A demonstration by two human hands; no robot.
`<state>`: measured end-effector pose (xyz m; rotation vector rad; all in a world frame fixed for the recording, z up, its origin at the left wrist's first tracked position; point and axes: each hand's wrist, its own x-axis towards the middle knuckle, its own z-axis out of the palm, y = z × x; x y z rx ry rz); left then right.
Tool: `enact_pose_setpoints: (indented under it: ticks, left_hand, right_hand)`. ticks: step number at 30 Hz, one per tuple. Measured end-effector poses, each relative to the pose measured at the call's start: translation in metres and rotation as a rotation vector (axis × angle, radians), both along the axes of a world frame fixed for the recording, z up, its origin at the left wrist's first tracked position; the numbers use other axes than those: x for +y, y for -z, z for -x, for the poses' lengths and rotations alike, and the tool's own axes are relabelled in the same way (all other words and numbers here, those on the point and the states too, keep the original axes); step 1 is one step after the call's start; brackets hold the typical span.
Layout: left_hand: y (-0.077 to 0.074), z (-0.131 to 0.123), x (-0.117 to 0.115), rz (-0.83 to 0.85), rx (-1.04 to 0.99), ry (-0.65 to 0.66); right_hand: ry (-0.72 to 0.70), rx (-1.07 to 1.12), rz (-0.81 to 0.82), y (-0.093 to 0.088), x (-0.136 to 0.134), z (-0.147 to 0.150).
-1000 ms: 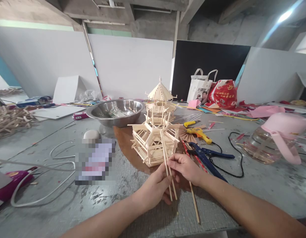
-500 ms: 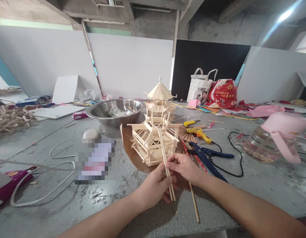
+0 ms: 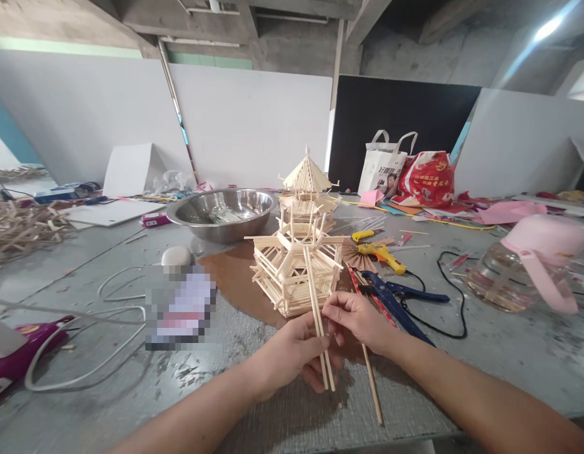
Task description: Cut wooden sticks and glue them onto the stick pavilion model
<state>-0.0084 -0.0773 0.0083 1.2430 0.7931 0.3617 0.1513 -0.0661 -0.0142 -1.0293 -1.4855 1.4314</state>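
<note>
My left hand (image 3: 292,347) is closed around a pair of thin wooden sticks (image 3: 313,296). They run side by side, slanting up in front of a pagoda-like model (image 3: 292,268) built of similar pale sticks. Just right of the pair, my right hand (image 3: 356,320) is closed, thumb and fingertips pinched together; what they hold, if anything, is hidden. A single stick (image 3: 373,394) reaches out from below that hand toward the table's front edge. Behind the model stands a tiered tower with a pointed stick roof (image 3: 307,173). Brown sheet material (image 3: 235,277) lies under the model.
Blue-handled cutters (image 3: 398,299) and a yellow glue gun (image 3: 384,255) lie to the right, with a black cord. Farther right stands a pink-lidded bottle (image 3: 509,277). A steel basin (image 3: 221,217) is behind left; a white cable (image 3: 143,340) loops on the left.
My right fingertips have drawn slightly right, away from the two sticks. The pair has shifted slightly downward in my left hand. More brown sheet shows left of the model.
</note>
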Motion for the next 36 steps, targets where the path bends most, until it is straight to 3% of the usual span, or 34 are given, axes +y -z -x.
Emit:
enact_pose_setpoints:
  ticks: [16,27,36]
  left_hand:
    - [0.003,0.008,0.009,0.121,-0.002,0.045]
    - [-0.005,0.011,0.009,0.238,-0.065,0.098]
    - [-0.006,0.012,0.01,0.237,-0.079,0.098]
  right_hand:
    - [-0.009,-0.061,-0.014,0.0,-0.001,-0.003]
    - [0.005,-0.09,-0.035,0.0,-0.001,-0.003]
    - [-0.002,-0.089,-0.041,0.0,-0.002,-0.004]
